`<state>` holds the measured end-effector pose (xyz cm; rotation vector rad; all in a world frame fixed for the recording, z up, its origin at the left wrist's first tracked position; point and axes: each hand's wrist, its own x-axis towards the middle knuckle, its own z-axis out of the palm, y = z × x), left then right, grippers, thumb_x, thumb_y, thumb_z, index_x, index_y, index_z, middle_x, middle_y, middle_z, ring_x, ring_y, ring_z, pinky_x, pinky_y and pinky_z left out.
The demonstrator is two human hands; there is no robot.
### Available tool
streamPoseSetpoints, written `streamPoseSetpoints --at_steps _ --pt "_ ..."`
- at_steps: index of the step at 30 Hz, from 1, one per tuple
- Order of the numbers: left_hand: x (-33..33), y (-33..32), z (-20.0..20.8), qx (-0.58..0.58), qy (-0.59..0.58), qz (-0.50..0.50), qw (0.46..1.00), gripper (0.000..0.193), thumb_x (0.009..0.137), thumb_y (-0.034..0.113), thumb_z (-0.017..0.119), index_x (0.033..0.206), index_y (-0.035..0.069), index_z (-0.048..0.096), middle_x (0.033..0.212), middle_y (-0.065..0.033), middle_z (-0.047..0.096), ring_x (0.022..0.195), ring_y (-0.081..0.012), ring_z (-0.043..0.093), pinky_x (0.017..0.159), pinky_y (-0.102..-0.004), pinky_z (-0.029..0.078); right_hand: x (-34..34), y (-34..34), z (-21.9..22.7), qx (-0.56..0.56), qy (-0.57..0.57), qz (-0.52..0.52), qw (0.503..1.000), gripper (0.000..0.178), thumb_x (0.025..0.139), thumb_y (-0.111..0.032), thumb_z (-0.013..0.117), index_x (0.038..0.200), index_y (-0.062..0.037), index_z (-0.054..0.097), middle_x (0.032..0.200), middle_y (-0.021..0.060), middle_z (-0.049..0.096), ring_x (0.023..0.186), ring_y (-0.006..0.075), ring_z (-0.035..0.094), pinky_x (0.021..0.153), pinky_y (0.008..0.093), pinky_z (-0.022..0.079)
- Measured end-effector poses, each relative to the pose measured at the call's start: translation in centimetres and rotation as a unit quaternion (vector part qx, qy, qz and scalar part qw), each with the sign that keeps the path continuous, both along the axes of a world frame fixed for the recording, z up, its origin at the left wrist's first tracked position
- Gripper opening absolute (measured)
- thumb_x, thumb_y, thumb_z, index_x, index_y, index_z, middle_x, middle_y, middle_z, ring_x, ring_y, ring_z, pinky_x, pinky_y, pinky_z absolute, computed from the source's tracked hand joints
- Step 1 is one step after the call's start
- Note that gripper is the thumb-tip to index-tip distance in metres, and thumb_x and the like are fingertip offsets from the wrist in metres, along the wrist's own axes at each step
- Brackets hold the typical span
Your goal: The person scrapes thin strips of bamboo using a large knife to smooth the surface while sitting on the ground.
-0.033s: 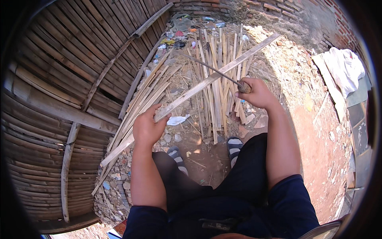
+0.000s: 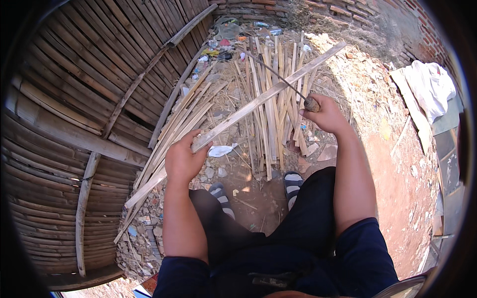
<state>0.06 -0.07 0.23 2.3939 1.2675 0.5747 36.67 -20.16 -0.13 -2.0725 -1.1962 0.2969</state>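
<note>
My left hand (image 2: 183,158) grips the lower left end of a long, pale wooden strip (image 2: 243,111), thumb along its near side. The strip slants up and away to the right. In my right hand (image 2: 329,117) is the wooden handle of a long-bladed knife (image 2: 283,79), its narrow dark blade seen almost edge-on. The blade crosses the strip in the picture, pointing far left; whether it touches the wood I cannot tell. Beneath lies a pile of thin wooden strips (image 2: 270,144) on the ground.
More wooden strips (image 2: 166,141) lean along the slatted wall (image 2: 79,79) at left. Litter (image 2: 223,42) and a brick wall (image 2: 343,11) are at the far side. A white cloth sack (image 2: 430,87) lies at right. My sandalled feet (image 2: 293,186) stand near the pile.
My right hand has shifted slightly right and down, and the knife blade has moved right along the strip, tilting a little steeper. My left hand has hardly moved.
</note>
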Motion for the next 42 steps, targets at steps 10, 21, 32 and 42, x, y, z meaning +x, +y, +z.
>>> streamPoseSetpoints --at_steps 10,21,32,42 --pt "0.0 0.0 -0.5 -0.005 -0.048 -0.021 0.999 0.054 0.083 0.041 0.088 0.128 0.012 0.077 0.094 -0.0220 0.077 0.087 -0.0386 0.077 0.077 -0.0442 0.059 -5.6 0.4 2.6 -0.041 -0.112 0.119 0.986 0.029 0.085 -0.024 0.086 0.096 -0.0030 0.069 0.077 0.0147 0.070 0.076 0.0352 0.070 0.071 0.0465 0.053" --pt "-0.8 0.6 -0.6 -0.004 -0.038 0.000 0.999 0.057 0.083 0.041 0.088 0.131 0.012 0.076 0.095 -0.0219 0.078 0.089 -0.0383 0.077 0.078 -0.0444 0.059 -1.3 -0.4 2.4 -0.008 -0.045 -0.060 0.997 0.030 0.086 -0.026 0.084 0.102 -0.0036 0.072 0.088 0.0197 0.072 0.085 0.0377 0.070 0.079 0.0470 0.054" --pt "0.4 -0.5 -0.7 0.009 -0.041 -0.029 0.999 0.054 0.083 0.039 0.087 0.129 0.012 0.076 0.095 -0.0220 0.078 0.087 -0.0391 0.077 0.078 -0.0441 0.059 -6.9 1.1 2.8 -0.068 -0.154 0.141 0.976 0.029 0.084 -0.026 0.086 0.097 -0.0053 0.070 0.084 0.0203 0.070 0.082 0.0423 0.068 0.073 0.0486 0.052" --pt "-0.1 0.0 -0.4 0.012 -0.035 -0.029 0.999 0.053 0.084 0.039 0.087 0.129 0.012 0.077 0.088 -0.0211 0.077 0.082 -0.0379 0.077 0.075 -0.0445 0.059 -1.6 -0.2 2.4 -0.006 -0.050 -0.072 0.996 0.031 0.087 -0.029 0.083 0.105 -0.0056 0.075 0.089 0.0211 0.073 0.088 0.0421 0.070 0.078 0.0494 0.055"
